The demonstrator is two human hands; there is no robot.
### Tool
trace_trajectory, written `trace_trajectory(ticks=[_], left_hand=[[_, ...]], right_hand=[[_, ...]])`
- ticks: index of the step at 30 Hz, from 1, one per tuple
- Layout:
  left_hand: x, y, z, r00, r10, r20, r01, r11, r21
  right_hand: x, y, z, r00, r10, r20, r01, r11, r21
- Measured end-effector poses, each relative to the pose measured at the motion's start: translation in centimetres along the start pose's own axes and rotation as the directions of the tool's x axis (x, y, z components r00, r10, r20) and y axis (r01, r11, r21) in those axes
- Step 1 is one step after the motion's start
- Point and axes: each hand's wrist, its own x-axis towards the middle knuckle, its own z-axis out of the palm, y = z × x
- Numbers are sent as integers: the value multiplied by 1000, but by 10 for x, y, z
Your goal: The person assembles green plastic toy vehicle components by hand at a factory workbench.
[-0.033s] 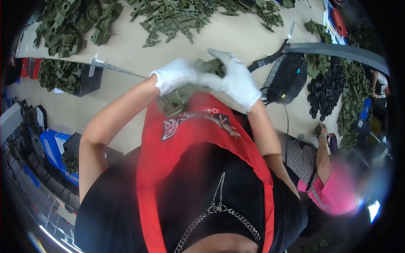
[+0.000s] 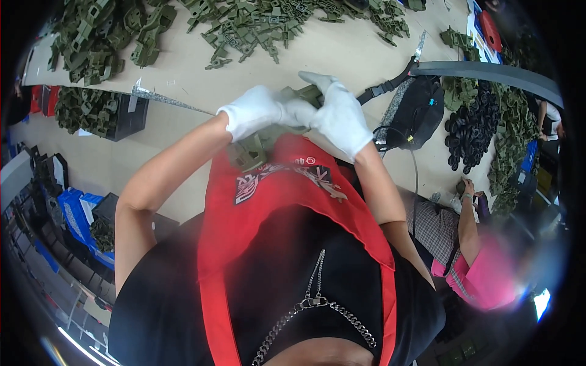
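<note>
My left hand [image 2: 253, 113], in a white glove, is closed round an olive-green moulded part at the table's near edge. My right hand [image 2: 340, 119], also gloved in white, meets it from the right, with its fingers against the same piece. Between the two hands shows the upper end of the olive-green part [image 2: 310, 94]. Below my left hand another olive-green section [image 2: 249, 154] with square openings hangs before my red apron [image 2: 293, 201]. Whether both sections are one piece is hidden by the gloves and blur.
Heaps of olive-green parts [image 2: 262, 27] lie along the far side of the table [image 2: 183, 67]. At left stands a dark bin [image 2: 129, 116] of similar parts. A black waist bag [image 2: 418, 113] and a pile of black pieces [image 2: 470, 131] lie right, near a person in pink [image 2: 488, 274].
My right hand has shifted slightly to the left, and its fingers sit a little closer to my left hand. Everything else looks the same.
</note>
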Motion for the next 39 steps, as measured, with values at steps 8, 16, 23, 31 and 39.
trace_trajectory(ticks=[8, 16, 23, 31, 39], left_hand=[[-47, 42, 0, 978, -63, -199, 74, 996, 48], [-59, 41, 11, 966, 153, -210, -155, 988, 3], [-27, 14, 1, 997, 20, -74, -41, 956, -292], [-60, -26, 4, 967, 103, -235, -228, 766, -601], [-61, -24, 16, 965, -2, -264, -130, 867, -482]], right_hand=[[-10, 18, 5, 992, -107, -64, 125, 853, 506], [-28, -3, -4, 998, 58, 34, -65, 709, 702], [-2, 26, 9, 980, 166, 107, -194, 700, 687], [-41, 69, 5, 939, 336, -70, -127, 529, 839], [-24, -20, 11, 996, -94, 9, 94, 995, -9]])
